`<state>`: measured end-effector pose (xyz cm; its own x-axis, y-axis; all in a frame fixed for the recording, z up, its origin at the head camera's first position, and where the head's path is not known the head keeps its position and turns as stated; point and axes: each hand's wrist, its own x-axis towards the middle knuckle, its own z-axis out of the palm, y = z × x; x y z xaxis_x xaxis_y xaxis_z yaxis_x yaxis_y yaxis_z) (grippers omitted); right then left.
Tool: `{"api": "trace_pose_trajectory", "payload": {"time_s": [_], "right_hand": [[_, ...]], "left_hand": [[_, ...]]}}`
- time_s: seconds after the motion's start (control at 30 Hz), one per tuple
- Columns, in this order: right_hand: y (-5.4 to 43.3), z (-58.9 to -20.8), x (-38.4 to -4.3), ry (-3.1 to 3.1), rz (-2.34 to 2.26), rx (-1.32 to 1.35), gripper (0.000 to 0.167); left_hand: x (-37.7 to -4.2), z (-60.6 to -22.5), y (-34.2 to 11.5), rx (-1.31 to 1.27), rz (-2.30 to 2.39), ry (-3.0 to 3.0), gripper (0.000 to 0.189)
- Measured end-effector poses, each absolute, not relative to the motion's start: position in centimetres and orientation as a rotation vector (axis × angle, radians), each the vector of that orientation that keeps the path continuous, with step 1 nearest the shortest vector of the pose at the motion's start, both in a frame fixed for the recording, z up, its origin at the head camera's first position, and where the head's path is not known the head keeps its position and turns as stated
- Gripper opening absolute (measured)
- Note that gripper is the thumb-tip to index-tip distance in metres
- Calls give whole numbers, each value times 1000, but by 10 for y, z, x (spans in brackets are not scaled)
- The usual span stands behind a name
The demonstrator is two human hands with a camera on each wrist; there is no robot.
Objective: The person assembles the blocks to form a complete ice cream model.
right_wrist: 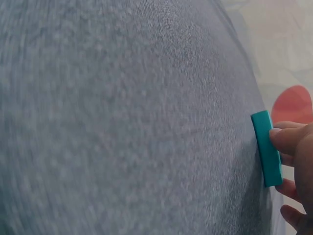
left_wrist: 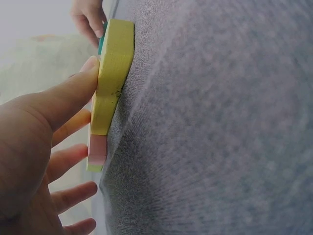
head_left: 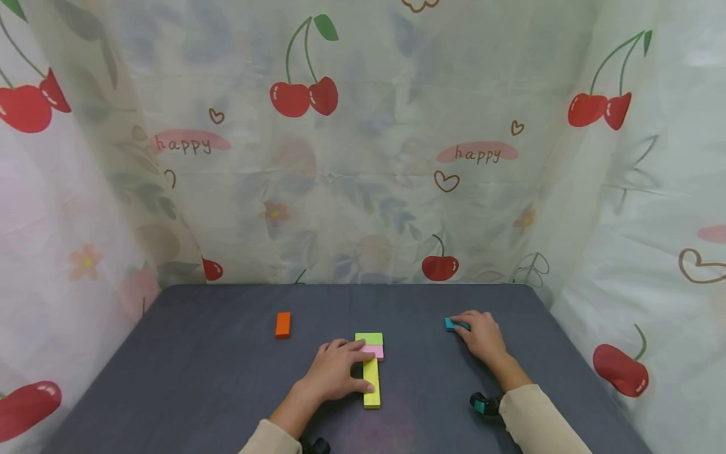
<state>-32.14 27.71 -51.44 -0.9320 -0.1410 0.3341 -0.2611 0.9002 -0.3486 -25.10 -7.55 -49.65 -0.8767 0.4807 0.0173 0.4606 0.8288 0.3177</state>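
In the head view, a yellow-green block (head_left: 370, 338), a pink block (head_left: 379, 352) and a long yellow block (head_left: 371, 400) lie against one another in a column on the dark table. My left hand (head_left: 333, 372) rests over them from the left, its thumb on the yellow block and fingertips near the pink and yellow-green ones. The left wrist view shows its thumb touching the yellow block (left_wrist: 112, 63), with the other fingers spread out. Farther right, my right hand (head_left: 485, 339) pinches a blue block (head_left: 449, 325), whose long teal side (right_wrist: 267, 149) shows in the right wrist view.
An orange block (head_left: 283, 325) lies on the dark grey tabletop (head_left: 204, 378), left of the column. Curtains (head_left: 363, 139) printed with cherries enclose the table at the back and both sides. A dark wrist device (head_left: 485, 404) is strapped by the right sleeve.
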Motion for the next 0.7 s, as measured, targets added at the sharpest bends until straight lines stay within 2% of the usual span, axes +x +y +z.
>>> {"api": "trace_pose_trajectory", "payload": {"time_s": [0.7], "right_hand": [[234, -516, -323, -2769, 697, 320, 23]], "left_hand": [[-247, -494, -75, 750, 530, 2932, 65]]}}
